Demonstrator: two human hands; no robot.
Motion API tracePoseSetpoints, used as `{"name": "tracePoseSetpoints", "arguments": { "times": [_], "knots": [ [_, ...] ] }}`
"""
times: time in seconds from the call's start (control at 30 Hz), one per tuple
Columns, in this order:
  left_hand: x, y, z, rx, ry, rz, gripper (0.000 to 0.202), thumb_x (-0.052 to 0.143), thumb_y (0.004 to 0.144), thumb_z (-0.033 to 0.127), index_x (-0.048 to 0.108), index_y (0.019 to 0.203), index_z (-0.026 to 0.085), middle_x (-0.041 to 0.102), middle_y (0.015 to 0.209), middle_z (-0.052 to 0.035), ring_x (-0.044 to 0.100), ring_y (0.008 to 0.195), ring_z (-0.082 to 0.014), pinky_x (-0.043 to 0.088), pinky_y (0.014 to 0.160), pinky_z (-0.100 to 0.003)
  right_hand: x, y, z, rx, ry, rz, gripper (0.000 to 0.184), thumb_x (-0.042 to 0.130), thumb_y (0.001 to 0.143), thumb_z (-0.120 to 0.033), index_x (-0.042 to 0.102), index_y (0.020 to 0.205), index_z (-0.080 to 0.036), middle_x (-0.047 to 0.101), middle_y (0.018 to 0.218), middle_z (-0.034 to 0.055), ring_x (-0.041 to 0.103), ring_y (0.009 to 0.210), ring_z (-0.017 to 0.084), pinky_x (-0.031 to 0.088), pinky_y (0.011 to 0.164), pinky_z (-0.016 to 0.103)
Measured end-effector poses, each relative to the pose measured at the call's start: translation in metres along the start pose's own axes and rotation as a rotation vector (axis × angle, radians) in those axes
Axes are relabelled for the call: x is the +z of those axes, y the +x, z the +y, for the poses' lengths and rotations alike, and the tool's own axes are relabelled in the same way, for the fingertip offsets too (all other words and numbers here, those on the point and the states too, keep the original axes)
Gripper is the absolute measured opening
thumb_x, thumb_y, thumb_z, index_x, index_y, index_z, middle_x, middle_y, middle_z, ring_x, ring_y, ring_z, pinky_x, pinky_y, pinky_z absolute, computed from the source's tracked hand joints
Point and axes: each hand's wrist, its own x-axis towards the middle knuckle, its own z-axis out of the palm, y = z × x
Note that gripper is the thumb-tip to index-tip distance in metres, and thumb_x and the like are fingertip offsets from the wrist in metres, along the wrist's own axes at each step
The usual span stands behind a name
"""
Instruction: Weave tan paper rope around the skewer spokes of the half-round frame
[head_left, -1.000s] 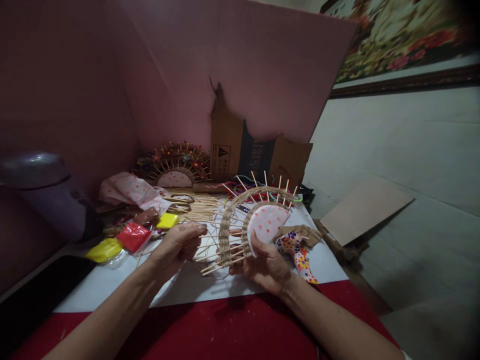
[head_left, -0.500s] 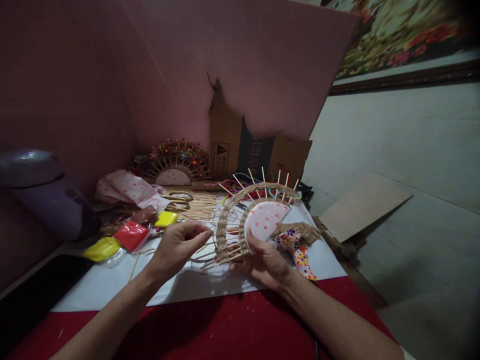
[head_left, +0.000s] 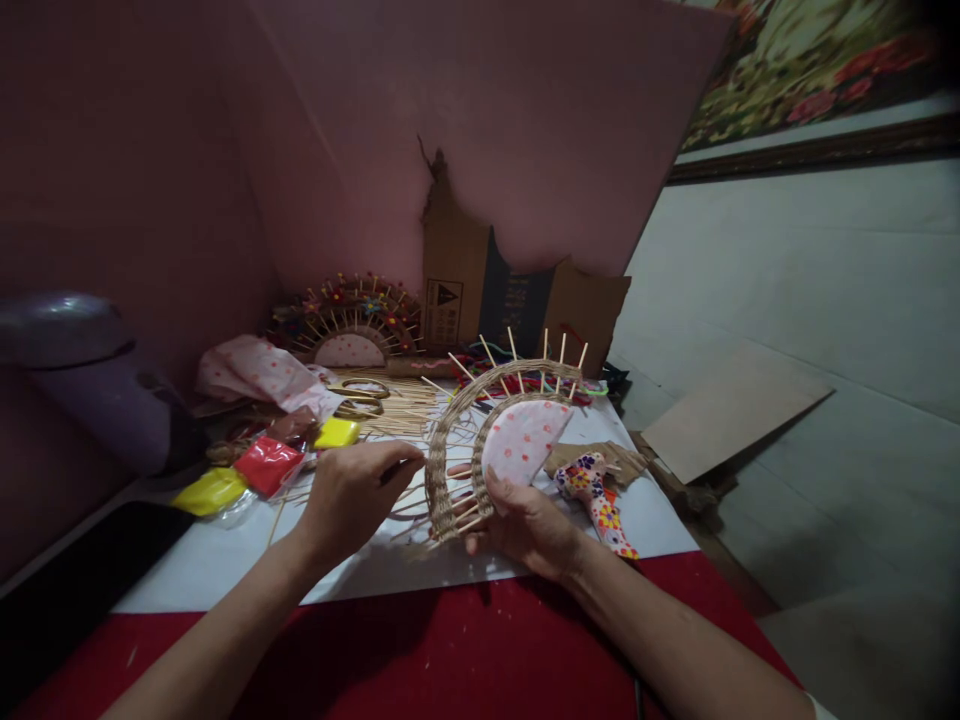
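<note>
My right hand (head_left: 532,525) grips a half-round woven piece from below, thumb on its front and fingers behind. The piece has a white fabric centre with red spots (head_left: 525,440), thin wooden sticks fanning out, and two bands of brown twine (head_left: 442,480) woven around them. My left hand (head_left: 360,500) is closed in a pinch at the outer band's left edge, on what looks like a thin strand of the twine. The fingertips partly hide the strand. Beneath the piece, loose strands and stick ends show over the white sheet (head_left: 360,580).
Scissors (head_left: 360,395) lie on a pile of sticks (head_left: 409,405). Red (head_left: 268,465) and yellow packets (head_left: 210,492) are at left. A flower-patterned stuffed piece (head_left: 596,495) lies at right. A finished-looking decorated half-round (head_left: 349,340) and torn cardboard (head_left: 457,270) stand behind.
The woven piece has tilted slightly and shifted a little left in my right hand. My left hand stays pinched at the band's edge, turned slightly. The whole view has shifted slightly.
</note>
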Motion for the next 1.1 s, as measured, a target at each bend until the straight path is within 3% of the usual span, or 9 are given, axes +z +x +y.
{"name": "tracePoseSetpoints", "arguments": {
  "times": [0.2, 0.4, 0.63, 0.73, 0.87, 1.1],
  "knots": [
    [-0.006, 0.004, -0.005, 0.047, 0.153, 0.120, 0.018, 0.059, 0.078, 0.032, 0.066, 0.070, 0.018, 0.070, 0.067, -0.0016, 0.064, 0.061, -0.0146, 0.042, 0.056, -0.024, -0.001, -0.002, -0.002, 0.033, 0.029, -0.026, 0.035, 0.057, 0.081, -0.041, 0.059, 0.102, -0.014, 0.066, 0.080, 0.0056, 0.061, 0.069, 0.014, 0.048, 0.056, 0.024],
    [-0.014, 0.005, -0.011, -0.081, -0.083, 0.165, 0.015, 0.064, 0.074, 0.032, 0.067, 0.070, 0.017, 0.067, 0.062, -0.0005, 0.058, 0.054, -0.0111, 0.042, 0.054, -0.021, 0.000, -0.005, -0.006, 0.066, 0.123, -0.015, 0.036, 0.059, 0.078, -0.042, 0.059, 0.101, -0.015, 0.067, 0.082, 0.0049, 0.061, 0.069, 0.015, 0.045, 0.053, 0.024],
    [-0.004, 0.005, -0.002, -0.423, -0.587, 0.089, 0.018, 0.066, 0.069, 0.034, 0.069, 0.069, 0.016, 0.063, 0.057, -0.0011, 0.053, 0.049, -0.0113, 0.042, 0.047, -0.022, 0.002, -0.008, -0.007, 0.073, 0.163, -0.114, 0.040, 0.061, 0.075, -0.044, 0.059, 0.102, -0.015, 0.068, 0.080, 0.0055, 0.061, 0.067, 0.016, 0.041, 0.050, 0.023],
    [0.004, 0.006, 0.009, -0.535, -0.713, -0.021, 0.019, 0.067, 0.067, 0.033, 0.068, 0.061, 0.014, 0.055, 0.048, 0.0013, 0.045, 0.044, -0.0089, 0.036, 0.042, -0.021, 0.004, -0.009, -0.006, 0.089, 0.147, -0.143, 0.039, 0.060, 0.075, -0.045, 0.059, 0.100, -0.015, 0.067, 0.079, 0.0055, 0.062, 0.067, 0.017, 0.041, 0.050, 0.023],
    [0.011, 0.004, 0.016, -0.596, -0.831, -0.117, 0.020, 0.067, 0.065, 0.033, 0.065, 0.059, 0.014, 0.051, 0.047, 0.0026, 0.041, 0.044, -0.0079, 0.032, 0.042, -0.021, 0.005, -0.009, -0.007, 0.076, 0.122, -0.142, 0.039, 0.059, 0.077, -0.045, 0.058, 0.102, -0.015, 0.066, 0.077, 0.0052, 0.060, 0.064, 0.014, 0.042, 0.050, 0.022],
    [0.014, 0.002, 0.011, -0.643, -0.844, -0.106, 0.018, 0.066, 0.066, 0.031, 0.064, 0.060, 0.014, 0.048, 0.048, 0.0041, 0.040, 0.046, -0.0075, 0.031, 0.045, -0.021, 0.003, -0.008, -0.007, 0.030, 0.125, -0.140, 0.039, 0.055, 0.080, -0.042, 0.059, 0.105, -0.013, 0.067, 0.083, 0.0067, 0.061, 0.065, 0.014, 0.047, 0.050, 0.023]
  ]
}}
